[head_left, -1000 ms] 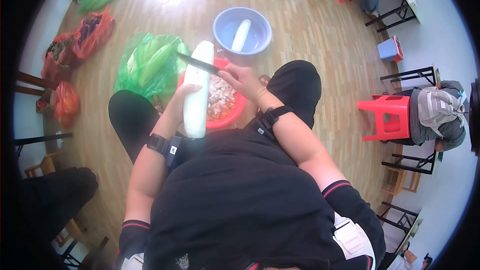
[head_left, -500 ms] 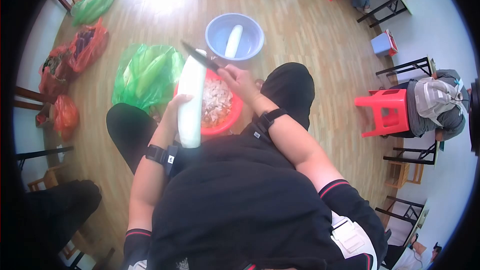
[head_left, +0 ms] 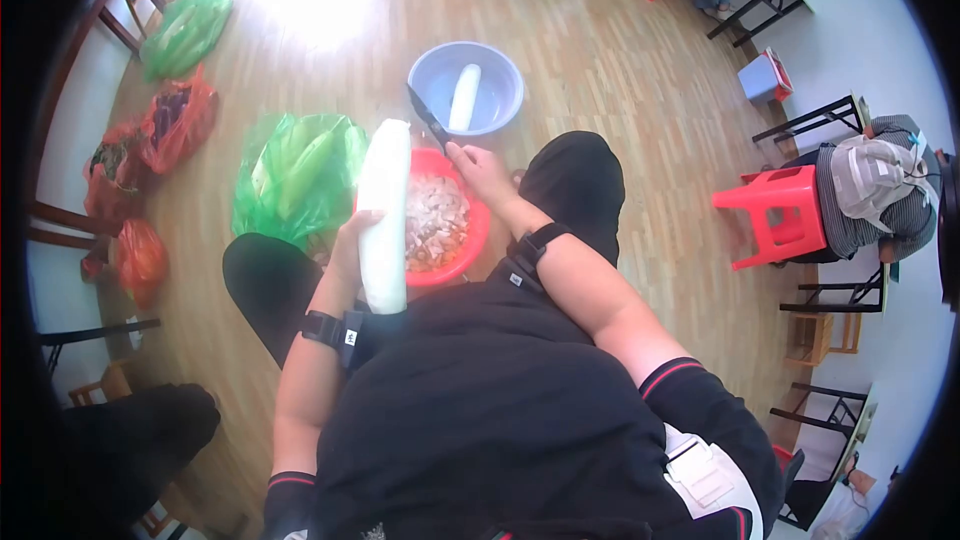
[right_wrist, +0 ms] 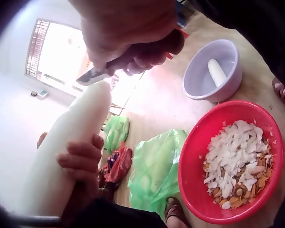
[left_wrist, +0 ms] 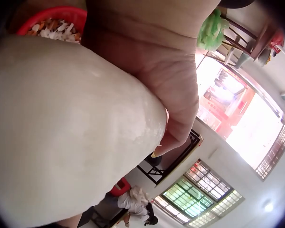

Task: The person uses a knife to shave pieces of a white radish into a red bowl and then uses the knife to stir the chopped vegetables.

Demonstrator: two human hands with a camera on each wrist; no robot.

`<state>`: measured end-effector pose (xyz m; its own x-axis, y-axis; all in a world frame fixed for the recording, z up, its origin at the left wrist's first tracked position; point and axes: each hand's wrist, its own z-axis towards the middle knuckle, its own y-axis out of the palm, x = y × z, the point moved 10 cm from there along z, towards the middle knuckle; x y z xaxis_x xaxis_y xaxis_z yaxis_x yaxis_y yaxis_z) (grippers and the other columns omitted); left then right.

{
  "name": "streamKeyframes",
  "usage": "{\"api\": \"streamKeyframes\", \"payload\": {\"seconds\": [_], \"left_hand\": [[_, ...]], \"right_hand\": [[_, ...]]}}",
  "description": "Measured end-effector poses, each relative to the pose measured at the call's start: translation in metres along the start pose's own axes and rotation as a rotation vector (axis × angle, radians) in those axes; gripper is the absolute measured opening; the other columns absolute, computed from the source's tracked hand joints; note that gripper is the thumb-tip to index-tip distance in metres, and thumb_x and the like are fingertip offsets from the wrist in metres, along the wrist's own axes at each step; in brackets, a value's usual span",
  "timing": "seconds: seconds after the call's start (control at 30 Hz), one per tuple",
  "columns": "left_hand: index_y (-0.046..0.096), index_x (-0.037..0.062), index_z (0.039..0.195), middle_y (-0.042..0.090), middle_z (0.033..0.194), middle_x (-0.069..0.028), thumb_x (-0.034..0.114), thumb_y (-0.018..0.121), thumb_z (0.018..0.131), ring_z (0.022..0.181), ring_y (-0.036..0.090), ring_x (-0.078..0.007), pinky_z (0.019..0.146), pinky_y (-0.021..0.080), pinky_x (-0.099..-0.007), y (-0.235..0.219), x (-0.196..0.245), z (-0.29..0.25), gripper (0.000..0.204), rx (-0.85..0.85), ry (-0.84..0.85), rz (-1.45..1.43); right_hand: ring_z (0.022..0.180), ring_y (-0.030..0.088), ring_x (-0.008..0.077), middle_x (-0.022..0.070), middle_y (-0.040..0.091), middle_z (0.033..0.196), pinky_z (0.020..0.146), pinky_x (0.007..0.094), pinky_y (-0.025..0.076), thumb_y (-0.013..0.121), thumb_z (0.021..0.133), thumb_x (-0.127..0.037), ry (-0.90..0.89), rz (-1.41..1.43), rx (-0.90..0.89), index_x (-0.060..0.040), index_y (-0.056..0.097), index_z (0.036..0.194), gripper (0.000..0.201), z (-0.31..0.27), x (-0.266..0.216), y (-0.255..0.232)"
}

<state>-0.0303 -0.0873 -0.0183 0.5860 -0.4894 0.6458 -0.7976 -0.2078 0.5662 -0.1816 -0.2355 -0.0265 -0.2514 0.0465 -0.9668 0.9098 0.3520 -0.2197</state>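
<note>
A long peeled white radish (head_left: 384,225) stands nearly upright in front of me, its lower end near my lap. My left hand (head_left: 352,245) grips it from the side, and the curled fingers (right_wrist: 83,154) show round it in the right wrist view. In my right hand (head_left: 482,178) is a knife (head_left: 428,116) with a dark handle, held near the radish's top end. Its blade points up and away in the head view. Below lies a red basin (head_left: 484,232) of white and orange-brown peelings (right_wrist: 235,154). The left wrist view is mostly filled by the radish (left_wrist: 76,128).
Beyond the red basin, a blue basin (head_left: 420,90) holds another white radish (head_left: 465,95). A green bag (head_left: 300,175) of long pale vegetables lies to the left. Red bags (head_left: 180,125) line the left wall. A person sits on a red stool (head_left: 775,215) at the right.
The knife has come off the radish's upper part, where it lay across, and has swung up toward the blue basin. My left hand keeps its grip on the radish.
</note>
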Motion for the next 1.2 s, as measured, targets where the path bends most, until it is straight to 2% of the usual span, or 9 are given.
{"api": "streamKeyframes", "payload": {"seconds": [0.03,0.17,0.2,0.47,0.6,0.67,0.77,1.0,1.2], "left_hand": [[0.053,-0.0030,0.111,0.063,0.082,-0.0132,0.035,0.057,0.076,0.066,0.062,-0.0209,0.059,0.053,-0.0298,0.002,0.000,0.001,0.052,-0.022,0.006,-0.019],[0.057,-0.0057,0.107,0.064,0.083,-0.0149,0.033,0.054,0.081,0.067,0.063,-0.0226,0.058,0.053,-0.0319,0.005,-0.001,0.005,0.047,-0.040,0.004,-0.024],[0.054,-0.0055,0.111,0.063,0.083,-0.0156,0.036,0.055,0.080,0.068,0.063,-0.0235,0.060,0.054,-0.0320,0.005,-0.005,0.006,0.051,-0.037,0.006,-0.026],[0.048,-0.0046,0.118,0.062,0.087,-0.0169,0.043,0.054,0.084,0.072,0.063,-0.0248,0.065,0.055,-0.0348,0.029,-0.002,0.006,0.059,-0.092,-0.038,0.004],[0.047,-0.0034,0.119,0.061,0.090,-0.0150,0.042,0.057,0.085,0.072,0.063,-0.0210,0.065,0.055,-0.0328,0.010,0.000,0.010,0.058,0.026,0.000,0.043],[0.045,-0.0020,0.119,0.060,0.093,-0.0125,0.036,0.064,0.083,0.073,0.062,-0.0169,0.064,0.054,-0.0307,0.006,0.025,0.011,0.055,0.067,0.251,0.331],[0.044,-0.0041,0.120,0.059,0.099,-0.0116,0.020,0.068,0.081,0.081,0.062,-0.0170,0.071,0.052,-0.0314,0.004,0.031,0.007,0.052,0.125,0.256,0.445],[0.044,-0.0017,0.120,0.056,0.099,-0.0092,0.024,0.076,0.075,0.088,0.058,-0.0165,0.074,0.050,-0.0314,0.018,0.030,0.011,0.061,0.014,0.301,0.763],[0.046,-0.0010,0.118,0.056,0.099,-0.0086,0.022,0.074,0.070,0.088,0.057,-0.0161,0.073,0.049,-0.0312,0.005,0.021,0.017,0.060,0.090,0.227,0.616]], "right_hand": [[0.047,0.053,0.0156,0.0073,0.059,0.058,0.046,0.0298,0.040,0.054,0.092,-0.044,-0.005,0.002,0.005,-0.0054,0.058,0.073,0.043,0.000,-0.003,0.000],[0.045,0.047,0.0077,0.0071,0.065,0.077,0.038,0.0216,0.035,0.058,0.090,-0.046,0.435,0.588,-0.264,-0.0091,0.049,0.107,0.041,-0.026,0.008,0.040],[0.046,0.047,0.0072,0.0082,0.066,0.087,0.036,0.0203,0.033,0.060,0.088,-0.045,0.410,0.664,-0.329,-0.0103,0.048,0.108,0.042,-0.026,0.001,0.050],[0.045,0.047,0.0053,-0.0009,0.058,0.074,0.037,0.0168,0.031,0.068,0.081,-0.047,0.318,0.934,-0.354,-0.0127,0.055,0.095,0.039,-0.024,-0.019,0.067],[0.046,0.048,0.0058,-0.0010,0.058,0.071,0.038,0.0183,0.033,0.070,0.080,-0.046,0.335,0.971,-0.355,-0.0108,0.056,0.092,0.039,-0.020,-0.013,0.072],[0.046,0.050,0.0068,0.0000,0.058,0.069,0.039,0.0195,0.035,0.069,0.080,-0.045,0.338,0.920,-0.301,-0.0084,0.056,0.093,0.041,-0.021,-0.014,0.067],[0.046,0.051,0.0077,0.0016,0.057,0.068,0.039,0.0191,0.036,0.071,0.080,-0.041,0.339,0.903,-0.252,-0.0061,0.056,0.094,0.041,-0.017,-0.006,0.066],[0.046,0.052,0.0088,0.0035,0.057,0.067,0.040,0.0203,0.040,0.074,0.080,-0.035,0.365,0.851,-0.181,-0.0043,0.055,0.094,0.039,-0.023,-0.006,0.062],[0.052,0.053,0.0105,0.0045,0.058,0.080,0.038,0.0238,0.037,0.056,0.092,-0.038,0.404,0.728,-0.169,-0.0070,0.047,0.112,0.037,-0.017,0.001,0.055]]}}
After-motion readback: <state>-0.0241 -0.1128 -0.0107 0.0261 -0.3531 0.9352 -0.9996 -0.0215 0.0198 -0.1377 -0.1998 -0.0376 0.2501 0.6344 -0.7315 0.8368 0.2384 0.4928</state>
